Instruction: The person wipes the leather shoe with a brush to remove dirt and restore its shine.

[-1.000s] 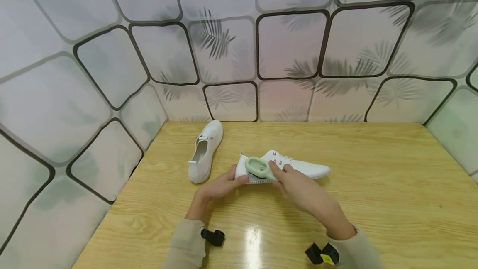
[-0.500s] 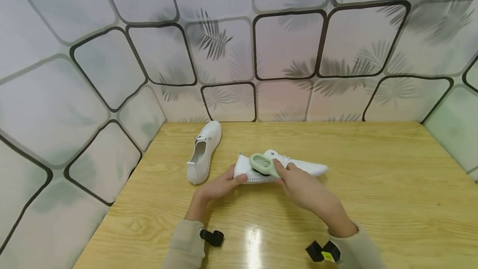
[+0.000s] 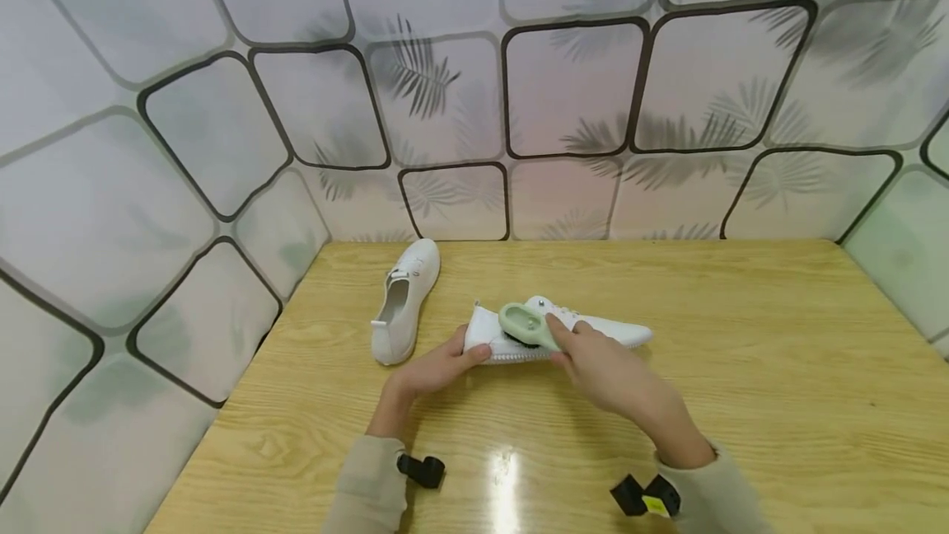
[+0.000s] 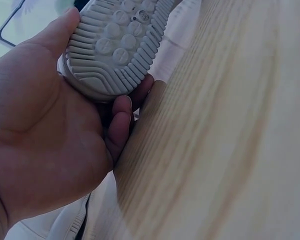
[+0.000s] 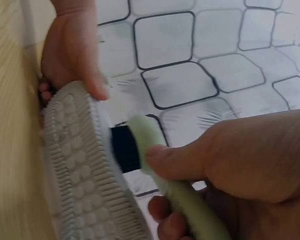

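A white shoe (image 3: 485, 332) lies tipped on its side, toe to the right, its ridged sole (image 4: 117, 37) facing the person. My left hand (image 3: 437, 369) grips its heel, thumb on the sole edge and fingers behind. In my right hand (image 3: 604, 369) is the handle of a pale green brush (image 3: 522, 321). Its dark bristles (image 5: 124, 148) press on the shoe's side just above the sole, between heel and laces. In the right wrist view, the thumb lies along the back of the brush and the fingers curl under the handle.
Another white shoe (image 3: 404, 303) stands upright on the wooden table (image 3: 741, 402), left of the held one, toe away. A patterned wall covering (image 3: 578, 89) rises behind the table and along its left side.
The brush in my right hand has slid a little to the right along the shoe's side, away from the heel. The left hand keeps its grip on the heel.
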Action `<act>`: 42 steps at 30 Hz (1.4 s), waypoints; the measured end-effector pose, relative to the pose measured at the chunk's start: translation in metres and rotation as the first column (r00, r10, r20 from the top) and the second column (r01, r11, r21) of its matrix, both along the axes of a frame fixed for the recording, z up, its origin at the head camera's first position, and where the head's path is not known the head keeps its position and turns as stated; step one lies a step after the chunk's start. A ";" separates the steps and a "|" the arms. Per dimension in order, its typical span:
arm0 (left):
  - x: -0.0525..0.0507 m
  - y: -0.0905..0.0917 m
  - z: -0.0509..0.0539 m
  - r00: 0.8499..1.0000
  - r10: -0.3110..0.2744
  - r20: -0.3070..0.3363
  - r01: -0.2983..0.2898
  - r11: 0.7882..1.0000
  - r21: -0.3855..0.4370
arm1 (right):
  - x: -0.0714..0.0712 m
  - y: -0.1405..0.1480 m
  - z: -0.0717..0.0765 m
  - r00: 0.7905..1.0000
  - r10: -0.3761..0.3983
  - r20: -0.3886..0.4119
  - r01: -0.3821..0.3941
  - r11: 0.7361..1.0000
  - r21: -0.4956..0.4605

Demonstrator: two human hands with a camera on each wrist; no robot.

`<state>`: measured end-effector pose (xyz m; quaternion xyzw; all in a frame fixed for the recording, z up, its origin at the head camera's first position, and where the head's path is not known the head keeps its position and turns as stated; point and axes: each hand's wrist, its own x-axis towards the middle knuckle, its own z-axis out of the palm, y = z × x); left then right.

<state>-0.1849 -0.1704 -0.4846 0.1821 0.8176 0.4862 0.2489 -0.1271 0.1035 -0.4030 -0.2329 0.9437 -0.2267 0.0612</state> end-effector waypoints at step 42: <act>-0.001 -0.002 -0.004 1.000 -0.006 -0.007 0.006 1.000 0.019 | -0.006 0.056 0.014 0.988 0.066 0.139 -0.058 0.996 -0.064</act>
